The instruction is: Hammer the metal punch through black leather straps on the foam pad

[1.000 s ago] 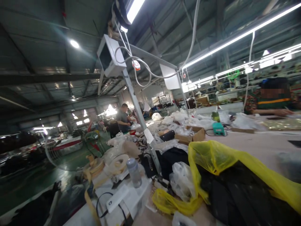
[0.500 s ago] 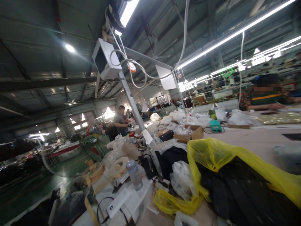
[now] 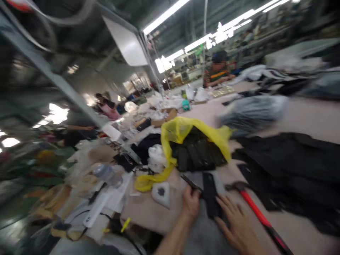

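My left hand is closed on a thin dark strip that points up and to the left. Blur hides what kind of thing the strip is. Just right of it lies a flat black oblong piece on a grey surface. My right hand has its fingers stretched out, and their tips touch that piece's right edge. A hammer with a red and black handle rests to the right of my right hand.
Beyond my hands, a yellow plastic bag holds black pieces. Black fabric spreads on the right, near a clear-wrapped bundle. A bottle and tape rolls clutter the left. Across the table sits a person.
The view has swung right and downward, with blur. Both my hands, the black oblong piece and the hammer are now in sight. The yellow bag stands farther left in view.
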